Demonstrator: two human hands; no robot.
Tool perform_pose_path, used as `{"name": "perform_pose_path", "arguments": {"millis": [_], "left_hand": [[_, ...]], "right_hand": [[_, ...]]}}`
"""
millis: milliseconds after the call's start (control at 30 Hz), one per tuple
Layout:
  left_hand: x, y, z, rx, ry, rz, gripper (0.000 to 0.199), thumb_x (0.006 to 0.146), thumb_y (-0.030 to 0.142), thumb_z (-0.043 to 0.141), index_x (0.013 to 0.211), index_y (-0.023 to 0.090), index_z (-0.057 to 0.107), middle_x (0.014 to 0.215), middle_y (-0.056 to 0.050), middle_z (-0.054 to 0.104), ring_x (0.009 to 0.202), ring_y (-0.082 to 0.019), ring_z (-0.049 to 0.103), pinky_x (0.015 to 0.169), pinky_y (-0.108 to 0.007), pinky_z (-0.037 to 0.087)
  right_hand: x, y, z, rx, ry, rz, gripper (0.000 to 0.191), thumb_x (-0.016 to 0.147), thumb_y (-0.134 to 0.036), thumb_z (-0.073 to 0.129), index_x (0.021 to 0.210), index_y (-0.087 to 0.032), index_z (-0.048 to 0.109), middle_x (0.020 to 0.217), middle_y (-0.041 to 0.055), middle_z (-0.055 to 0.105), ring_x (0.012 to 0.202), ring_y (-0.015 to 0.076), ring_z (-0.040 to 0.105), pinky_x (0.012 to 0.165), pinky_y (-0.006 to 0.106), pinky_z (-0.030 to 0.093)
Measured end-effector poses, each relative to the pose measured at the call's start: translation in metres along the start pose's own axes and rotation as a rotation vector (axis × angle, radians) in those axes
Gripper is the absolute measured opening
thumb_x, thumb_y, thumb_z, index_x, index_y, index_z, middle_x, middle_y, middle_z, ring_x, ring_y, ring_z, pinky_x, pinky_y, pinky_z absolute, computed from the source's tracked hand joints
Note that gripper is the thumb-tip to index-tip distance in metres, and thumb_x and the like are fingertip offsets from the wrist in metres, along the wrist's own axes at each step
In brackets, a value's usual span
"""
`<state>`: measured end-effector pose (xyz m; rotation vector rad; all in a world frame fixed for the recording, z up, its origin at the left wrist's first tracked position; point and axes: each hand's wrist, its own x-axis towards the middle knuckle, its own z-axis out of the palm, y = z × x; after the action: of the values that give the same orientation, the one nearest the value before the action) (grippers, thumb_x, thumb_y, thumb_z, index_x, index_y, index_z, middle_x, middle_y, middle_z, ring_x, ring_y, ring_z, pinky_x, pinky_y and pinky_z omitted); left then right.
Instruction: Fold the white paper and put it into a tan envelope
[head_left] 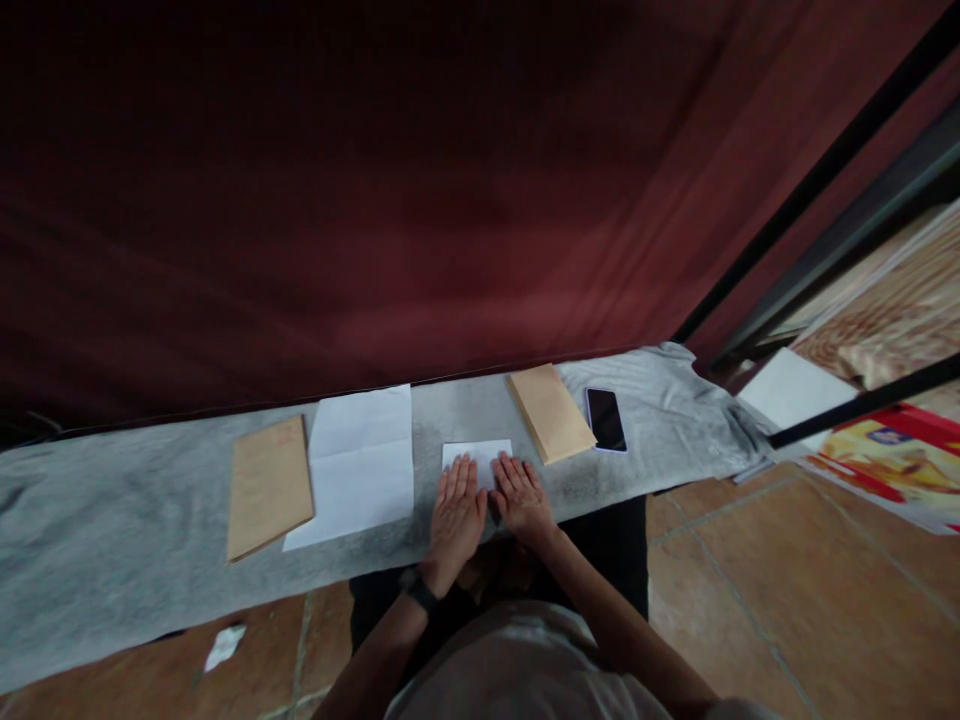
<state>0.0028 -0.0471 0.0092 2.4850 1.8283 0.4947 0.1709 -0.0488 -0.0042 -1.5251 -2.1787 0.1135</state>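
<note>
A small white folded sheet of paper [477, 452] lies on the grey cloth-covered table [457, 405] in front of me. My left hand [455, 510] rests flat on its left part, fingers stretched out. On the right part lies my right hand [523, 500], also flat, with fingers extended. The two thumbs nearly meet over the paper's near edge, and the hands hide its lower corners. To the left is a larger white sheet [364, 465] with crease lines, partly beside a brown envelope [270, 488]. Brown envelopes [551, 412] lie stacked to the right.
A smartphone [606, 420] with a dark screen lies right of the stacked envelopes. A dark red curtain [420, 250] hangs behind the table. Black metal bars [810, 190] and a colourful box [900, 460] stand at the right. A crumpled white scrap [224, 647] is on the tiled floor.
</note>
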Motion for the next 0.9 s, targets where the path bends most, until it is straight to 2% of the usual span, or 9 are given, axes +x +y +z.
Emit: {"name": "perform_pose_path", "arguments": {"millis": [100, 200, 333, 467, 600, 700, 800, 900], "left_hand": [[0.022, -0.004, 0.010, -0.035, -0.048, 0.027, 0.057, 0.102, 0.029, 0.031, 0.155, 0.008, 0.037, 0.160, -0.017, 0.039, 0.152, -0.027, 0.030, 0.122, -0.049, 0.032], [0.031, -0.014, 0.018, -0.029, -0.044, 0.003, 0.059, 0.102, 0.033, 0.032, 0.154, 0.007, 0.037, 0.160, -0.019, 0.038, 0.152, -0.029, 0.030, 0.121, -0.051, 0.032], [0.024, -0.026, 0.017, 0.006, 0.017, -0.052, 0.061, 0.103, 0.035, 0.031, 0.154, 0.002, 0.035, 0.159, -0.022, 0.038, 0.152, -0.031, 0.029, 0.120, -0.052, 0.032], [0.016, -0.030, 0.014, 0.018, 0.043, -0.089, 0.061, 0.102, 0.035, 0.032, 0.155, 0.004, 0.034, 0.159, -0.022, 0.039, 0.151, -0.031, 0.031, 0.120, -0.052, 0.034], [0.016, -0.029, 0.012, 0.017, 0.019, -0.100, 0.061, 0.101, 0.032, 0.035, 0.155, 0.004, 0.033, 0.160, -0.021, 0.037, 0.151, -0.032, 0.030, 0.120, -0.053, 0.033], [0.017, -0.028, 0.009, 0.017, -0.017, -0.095, 0.061, 0.099, 0.028, 0.036, 0.155, 0.002, 0.033, 0.161, -0.022, 0.034, 0.152, -0.032, 0.028, 0.121, -0.052, 0.031], [0.017, -0.026, 0.004, 0.024, -0.062, -0.096, 0.060, 0.099, 0.023, 0.035, 0.154, -0.001, 0.033, 0.162, -0.023, 0.032, 0.153, -0.031, 0.027, 0.123, -0.051, 0.027], [0.014, -0.024, 0.000, 0.026, -0.085, -0.095, 0.059, 0.100, 0.025, 0.034, 0.155, 0.002, 0.034, 0.163, -0.021, 0.032, 0.154, -0.030, 0.025, 0.124, -0.051, 0.025]], "right_hand": [[0.001, 0.000, 0.001, -0.006, -0.010, 0.012, 0.052, 0.103, -0.032, 0.047, 0.153, -0.017, 0.043, 0.157, 0.0135, 0.044, 0.145, 0.0285, 0.044, 0.121, 0.051, 0.033], [0.002, 0.001, 0.003, -0.010, -0.014, 0.019, 0.053, 0.103, -0.035, 0.048, 0.153, -0.018, 0.043, 0.157, 0.0122, 0.044, 0.144, 0.0281, 0.045, 0.121, 0.050, 0.032], [0.000, 0.001, 0.003, -0.001, -0.019, 0.036, 0.054, 0.103, -0.035, 0.048, 0.154, -0.019, 0.041, 0.158, 0.0106, 0.043, 0.144, 0.0276, 0.045, 0.122, 0.048, 0.030], [0.001, -0.002, 0.001, 0.013, -0.031, 0.062, 0.052, 0.104, -0.034, 0.044, 0.154, -0.019, 0.042, 0.158, 0.0099, 0.043, 0.144, 0.0268, 0.045, 0.123, 0.049, 0.027], [0.014, -0.011, 0.002, 0.045, -0.035, 0.093, 0.049, 0.105, -0.031, 0.039, 0.151, -0.015, 0.047, 0.155, 0.0127, 0.047, 0.145, 0.0270, 0.043, 0.123, 0.051, 0.027], [0.029, -0.019, 0.006, 0.087, -0.078, 0.069, 0.048, 0.106, -0.030, 0.037, 0.150, -0.016, 0.048, 0.155, 0.0113, 0.047, 0.145, 0.0253, 0.043, 0.122, 0.049, 0.030], [0.039, -0.023, 0.012, 0.086, -0.115, 0.041, 0.047, 0.106, -0.032, 0.038, 0.149, -0.018, 0.049, 0.157, 0.0097, 0.045, 0.147, 0.0249, 0.040, 0.123, 0.048, 0.028], [0.042, -0.021, 0.016, 0.052, -0.134, 0.025, 0.048, 0.106, -0.033, 0.039, 0.151, -0.018, 0.046, 0.160, 0.0107, 0.040, 0.149, 0.0261, 0.036, 0.124, 0.049, 0.025]]}}
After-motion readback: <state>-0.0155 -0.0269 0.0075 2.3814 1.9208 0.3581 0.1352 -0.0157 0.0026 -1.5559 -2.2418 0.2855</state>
